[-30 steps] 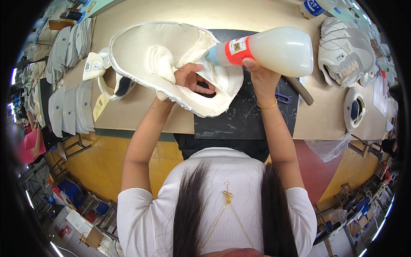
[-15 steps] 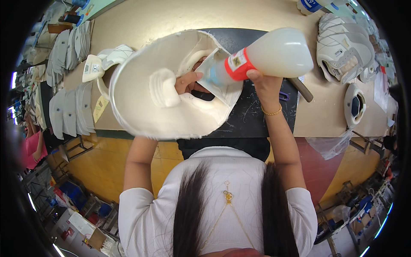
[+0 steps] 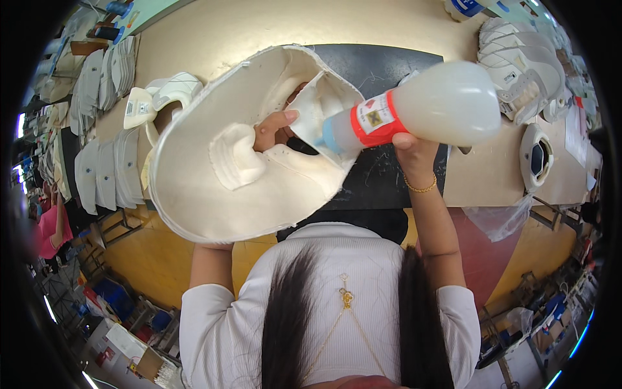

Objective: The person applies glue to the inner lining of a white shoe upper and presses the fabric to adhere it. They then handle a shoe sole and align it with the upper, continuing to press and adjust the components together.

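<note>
A large cream-white shoe upper (image 3: 214, 188) is lifted close to the camera, its inside facing me. My left hand (image 3: 275, 128) is mostly hidden behind it, with fingers poking through its opening and gripping the fabric. My right hand (image 3: 411, 148) holds a translucent white squeeze bottle (image 3: 447, 104) with a red label band and a pale blue nozzle. The nozzle tip points into the opening of the upper, next to my left fingers.
A black mat (image 3: 382, 71) lies on the tan worktable (image 3: 214, 32). Stacks of grey-white shoe pieces (image 3: 97, 175) sit at the left, one white upper (image 3: 162, 97) behind my work. Finished white uppers (image 3: 525, 65) and a round piece (image 3: 538, 159) lie at the right.
The upper has been raised and turned toward the camera, filling more of the view. The bottle has tilted down, its nozzle now inside the opening.
</note>
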`<state>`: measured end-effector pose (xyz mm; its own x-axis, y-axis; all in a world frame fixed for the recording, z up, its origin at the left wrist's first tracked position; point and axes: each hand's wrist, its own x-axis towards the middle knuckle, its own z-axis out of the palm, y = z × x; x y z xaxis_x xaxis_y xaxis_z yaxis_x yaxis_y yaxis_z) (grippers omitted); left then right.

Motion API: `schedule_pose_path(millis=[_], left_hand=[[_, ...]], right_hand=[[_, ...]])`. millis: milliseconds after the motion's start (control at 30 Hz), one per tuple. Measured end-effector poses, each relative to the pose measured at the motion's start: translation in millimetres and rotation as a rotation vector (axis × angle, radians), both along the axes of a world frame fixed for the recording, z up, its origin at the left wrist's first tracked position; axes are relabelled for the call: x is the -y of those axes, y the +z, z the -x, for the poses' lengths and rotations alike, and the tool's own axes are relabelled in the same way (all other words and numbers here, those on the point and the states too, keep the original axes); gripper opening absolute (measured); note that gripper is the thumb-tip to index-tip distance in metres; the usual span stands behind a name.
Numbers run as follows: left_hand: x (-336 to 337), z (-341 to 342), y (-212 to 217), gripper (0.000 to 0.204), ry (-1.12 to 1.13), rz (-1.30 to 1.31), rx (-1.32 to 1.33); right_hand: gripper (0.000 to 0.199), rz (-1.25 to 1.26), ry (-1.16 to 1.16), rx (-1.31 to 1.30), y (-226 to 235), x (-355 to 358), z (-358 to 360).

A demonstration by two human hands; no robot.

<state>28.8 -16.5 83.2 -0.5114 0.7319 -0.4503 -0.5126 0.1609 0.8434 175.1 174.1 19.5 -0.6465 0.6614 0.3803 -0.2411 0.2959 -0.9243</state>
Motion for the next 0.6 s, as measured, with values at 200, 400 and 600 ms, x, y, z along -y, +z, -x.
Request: schedule_pose_path(millis=[200,400,600], left_hand=[[-3,12,-37,0.048,-0.078,-0.291,0.39],[-24,-6,-50,0.052,-0.038,-0.268,0.363],[-23,-3,-61,0.055,-0.055,-0.426,0.529]], right_hand=[[0.067,-0.124,-0.01,-0.01,-1,-2,-6],[0.074,0.083,0.238,-0.276,-4,3,16],[0.09,-0.098,0.214,-0.365,-7,-7,26]])
